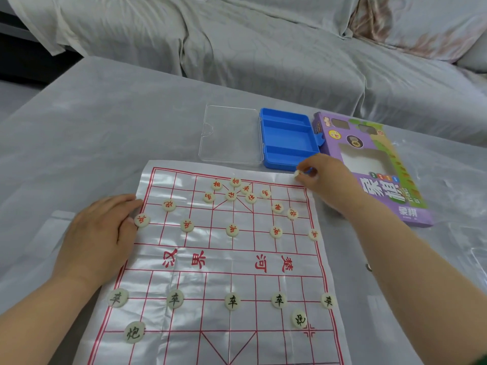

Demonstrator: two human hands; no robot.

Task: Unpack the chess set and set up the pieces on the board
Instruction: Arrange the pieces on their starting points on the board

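With the right hand (316, 180) pinching a small pale piece (297, 173) over the far right corner of the board (232, 262), and the left hand (100, 233) spread flat on the sheet's left edge, fingertips touching a red-lettered piece (142, 220). Probably a placing step, judging by the bare corner point. Lower the disc flat rather than dropping it, and centre it on the crossing of the red lines, never inside a square. Keep the left palm pressing down meanwhile (thin, glossy, creased sheet, apt to lift or slide on the smooth grey cover of the desk (105, 127)). Afterwards, likely worth spreading the red huddle (232, 192) at the far side, crowded off its points. As for the pieces: round, flat, ivory-coloured discs, seemingly light plastic, marked on top in red or black, easy to skid on so slick a surface. Character on the pinched one too small to read. Black row (232, 301) of five on the near side already spaced along its line, with two more black discs behind it. Beyond the board, a blue tray (287, 138) of rigid moulded plastic, divided into compartments, nothing visible inside; a clear lid (232, 135) lying flat just to its left; a purple cardboard box (374, 164) with a cut-out window behind the right wrist.
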